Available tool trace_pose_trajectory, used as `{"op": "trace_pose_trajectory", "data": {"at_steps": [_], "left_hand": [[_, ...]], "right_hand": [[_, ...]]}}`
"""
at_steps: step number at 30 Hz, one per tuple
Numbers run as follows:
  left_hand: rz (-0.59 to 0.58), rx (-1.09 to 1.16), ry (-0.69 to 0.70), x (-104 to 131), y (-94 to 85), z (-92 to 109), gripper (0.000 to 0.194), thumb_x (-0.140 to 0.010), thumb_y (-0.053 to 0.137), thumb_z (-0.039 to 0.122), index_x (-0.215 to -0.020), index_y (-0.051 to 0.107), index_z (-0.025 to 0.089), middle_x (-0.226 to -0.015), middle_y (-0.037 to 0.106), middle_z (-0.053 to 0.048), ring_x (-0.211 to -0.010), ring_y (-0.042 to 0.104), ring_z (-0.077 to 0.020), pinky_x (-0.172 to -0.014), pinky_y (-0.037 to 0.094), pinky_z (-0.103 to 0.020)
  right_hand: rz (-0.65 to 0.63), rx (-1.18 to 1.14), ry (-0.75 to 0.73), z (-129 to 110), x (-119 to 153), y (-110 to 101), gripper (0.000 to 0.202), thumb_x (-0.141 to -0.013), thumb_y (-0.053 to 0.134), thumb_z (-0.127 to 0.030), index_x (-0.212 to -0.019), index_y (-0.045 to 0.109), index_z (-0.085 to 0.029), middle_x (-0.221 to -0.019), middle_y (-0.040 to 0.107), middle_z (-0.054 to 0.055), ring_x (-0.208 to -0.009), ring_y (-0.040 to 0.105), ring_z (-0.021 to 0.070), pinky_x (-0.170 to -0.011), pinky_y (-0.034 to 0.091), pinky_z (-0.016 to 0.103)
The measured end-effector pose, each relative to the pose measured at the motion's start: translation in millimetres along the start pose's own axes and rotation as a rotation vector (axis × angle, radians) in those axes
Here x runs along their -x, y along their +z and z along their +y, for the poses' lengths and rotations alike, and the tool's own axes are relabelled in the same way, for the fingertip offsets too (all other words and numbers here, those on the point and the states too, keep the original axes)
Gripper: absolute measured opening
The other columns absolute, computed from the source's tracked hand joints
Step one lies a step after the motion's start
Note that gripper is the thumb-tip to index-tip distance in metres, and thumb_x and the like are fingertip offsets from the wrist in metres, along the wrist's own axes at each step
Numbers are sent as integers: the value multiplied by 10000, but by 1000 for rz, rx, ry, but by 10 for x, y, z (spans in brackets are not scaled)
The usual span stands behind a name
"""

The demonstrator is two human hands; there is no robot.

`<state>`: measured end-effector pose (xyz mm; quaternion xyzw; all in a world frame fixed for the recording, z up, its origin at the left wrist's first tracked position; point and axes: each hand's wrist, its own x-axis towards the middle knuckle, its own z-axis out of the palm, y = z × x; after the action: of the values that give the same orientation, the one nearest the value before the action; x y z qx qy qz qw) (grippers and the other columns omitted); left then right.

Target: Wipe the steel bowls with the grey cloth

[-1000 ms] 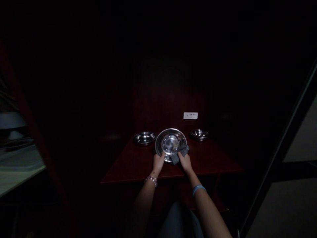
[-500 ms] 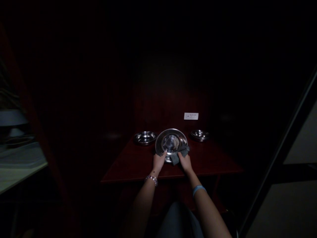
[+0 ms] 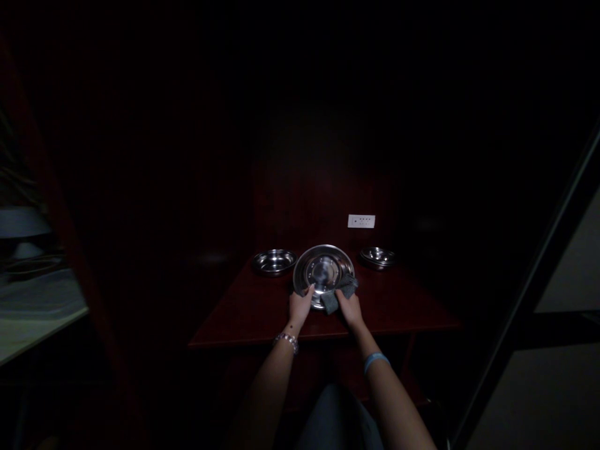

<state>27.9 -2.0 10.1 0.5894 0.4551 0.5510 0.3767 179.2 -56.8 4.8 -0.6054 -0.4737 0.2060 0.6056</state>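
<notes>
A shiny round steel bowl is tilted up, its inside facing me, above the dark red table. My left hand is closed on its lower left rim, thumb on the inner side. At the lower right of the bowl, my right hand is closed on a grey cloth that is pressed against the rim. The fingers behind the bowl are hidden. Whether another dish lies under the bowl I cannot tell.
Steel bowls sit at the table's back left, and a small stack of steel dishes at the back right. A white socket plate is on the rear wall. A pale shelf with a tray stands far left.
</notes>
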Motion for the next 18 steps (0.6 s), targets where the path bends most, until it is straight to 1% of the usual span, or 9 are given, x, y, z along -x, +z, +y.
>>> {"op": "trace_pose_trajectory", "data": {"at_steps": [5,10,18], "left_hand": [[-11,-74,-58,-9,-11,6,299,-790,670,375,-950,735,132,-1006,743,-135,-1018,678,-248,-875,500,-311],[-18,-53,-20,-6,-27,12,316,-779,687,376,-994,725,147,-1045,737,-113,-1021,677,-230,-869,496,-285],[-9,-33,-39,17,-28,56,279,-777,692,352,-940,725,128,-1012,745,-119,-1018,680,-224,-863,504,-270]], "right_hand": [[9,12,1,13,-7,2,374,-817,527,-401,-1058,682,-160,-1100,713,92,-1047,656,218,-930,480,297],[0,7,17,37,-16,2,372,-813,534,-410,-1054,691,-175,-1075,721,77,-1016,667,223,-931,483,317],[-2,15,18,34,-19,8,354,-816,531,-423,-1030,694,-192,-1071,722,64,-1041,659,217,-931,484,313]]}}
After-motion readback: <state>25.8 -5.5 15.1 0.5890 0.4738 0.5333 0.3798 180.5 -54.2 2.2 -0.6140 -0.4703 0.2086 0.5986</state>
